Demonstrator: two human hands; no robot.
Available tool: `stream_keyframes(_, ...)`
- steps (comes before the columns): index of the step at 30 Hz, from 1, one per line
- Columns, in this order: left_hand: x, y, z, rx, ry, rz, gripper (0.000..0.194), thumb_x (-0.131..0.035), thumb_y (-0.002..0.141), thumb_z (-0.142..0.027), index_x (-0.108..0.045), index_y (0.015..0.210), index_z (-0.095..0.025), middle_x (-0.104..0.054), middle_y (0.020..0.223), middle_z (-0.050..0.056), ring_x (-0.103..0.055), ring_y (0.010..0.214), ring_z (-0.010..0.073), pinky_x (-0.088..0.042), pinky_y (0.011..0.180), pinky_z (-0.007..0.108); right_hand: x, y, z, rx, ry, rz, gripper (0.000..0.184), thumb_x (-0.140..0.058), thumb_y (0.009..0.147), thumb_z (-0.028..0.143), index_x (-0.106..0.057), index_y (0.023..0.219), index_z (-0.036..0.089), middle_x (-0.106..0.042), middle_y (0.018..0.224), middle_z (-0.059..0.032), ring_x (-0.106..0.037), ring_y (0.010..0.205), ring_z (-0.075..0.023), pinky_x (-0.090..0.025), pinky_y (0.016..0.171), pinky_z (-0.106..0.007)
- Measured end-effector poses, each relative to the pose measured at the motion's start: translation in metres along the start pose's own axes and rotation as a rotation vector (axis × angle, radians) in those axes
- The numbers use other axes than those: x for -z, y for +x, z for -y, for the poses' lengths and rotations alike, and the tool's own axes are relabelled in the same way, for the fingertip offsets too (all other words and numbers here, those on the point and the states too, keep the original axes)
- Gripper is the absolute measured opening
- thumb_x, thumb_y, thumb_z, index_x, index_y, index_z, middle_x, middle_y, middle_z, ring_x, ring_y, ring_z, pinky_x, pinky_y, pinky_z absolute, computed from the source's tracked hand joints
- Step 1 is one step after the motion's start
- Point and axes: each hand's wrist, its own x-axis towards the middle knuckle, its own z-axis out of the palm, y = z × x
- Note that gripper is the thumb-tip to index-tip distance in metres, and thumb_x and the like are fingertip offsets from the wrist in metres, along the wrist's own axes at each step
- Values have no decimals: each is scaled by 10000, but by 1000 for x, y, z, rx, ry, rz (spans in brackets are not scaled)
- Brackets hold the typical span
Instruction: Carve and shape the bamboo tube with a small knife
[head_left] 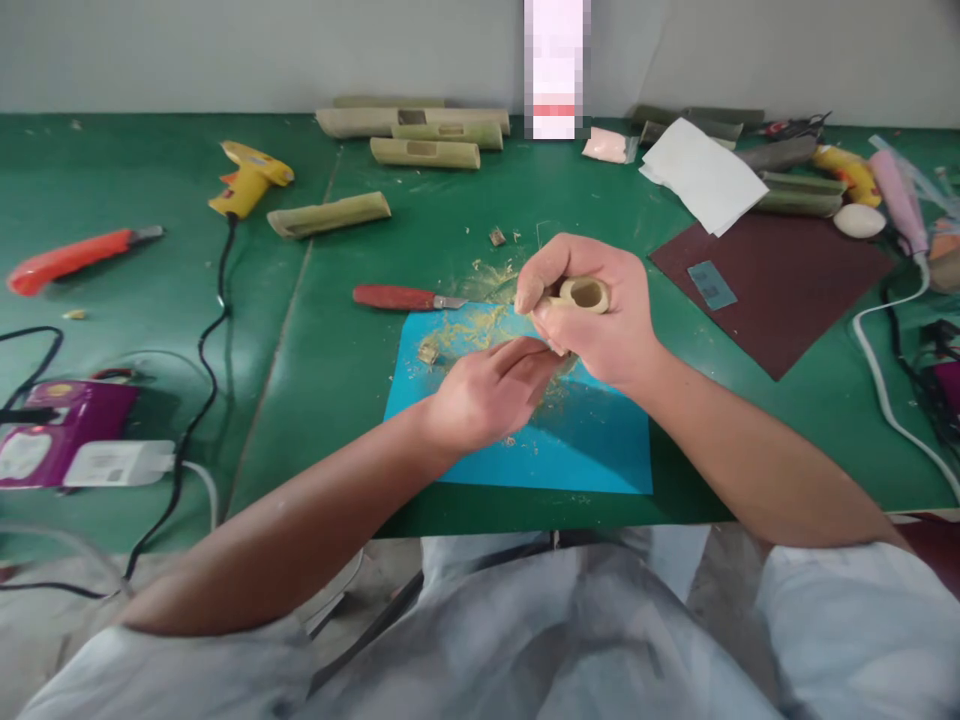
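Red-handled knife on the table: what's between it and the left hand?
Between the red-handled knife and the left hand lies part of a blue sheet, with shavings and a small chip on it. The head view shows this.

Free lane on green table (330, 370) btwn black cord (215, 352) & blue sheet (592, 465), tho L forearm (322, 515) spans its near end. Red-handled knife (397, 297) lies fwd-L of L hand (491, 395), in the way of a low pass. Beyond: 1 loose bamboo tube (330, 215), then bamboo row (454, 160) nr wall (225, 60). R side: gap btwn blue sheet & flat brown sheet (787, 300) under R forearm (750, 440); farther R, white cord (874, 370) blocks.
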Motion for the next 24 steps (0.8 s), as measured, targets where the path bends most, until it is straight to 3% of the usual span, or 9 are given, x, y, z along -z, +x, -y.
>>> stream_keyframes(5, -2, 0, 2, -29, -44, -36, 127, -548, 952, -121, -668, 974, -156, -736, 896, 41, -705, 721, 115, -554, 599, 187, 0, 1, 5, -32, -89, 9, 111, -544, 731, 134, -620, 758, 210, -526, 628, 47, -516, 600, -113, -460, 579, -253)
stream_keyframes(10, 0, 1, 2, -33, -30, -35, 123, -566, 943, -131, -659, 1015, -167, -742, 907, 38, -707, 727, 120, -570, 621, 200, -1, 2, 8, -55, -152, 0, 36, -572, 788, 212, -575, 753, 214, -567, 682, 18, -564, 680, -127, -474, 588, -240)
stream_keyframes(16, 0, -1, 3, -51, -6, -11, 170, -542, 948, -128, -655, 1066, -176, -742, 915, 36, -722, 739, 125, -571, 616, 200, 0, 1, 6, -30, -70, 7, 129, -541, 736, 112, -621, 758, 212, -507, 590, 57, -515, 576, -108, -472, 562, -243)
stream_keyframes(24, -1, -5, 6, -22, -24, 0, 174, -554, 951, -146, -674, 1069, -188, -737, 908, 31, -721, 755, 126, -584, 652, 204, 0, 1, 4, -49, -215, 30, 81, -519, 838, 248, -534, 773, 202, -603, 759, 12, -600, 742, -114, -525, 656, -234)
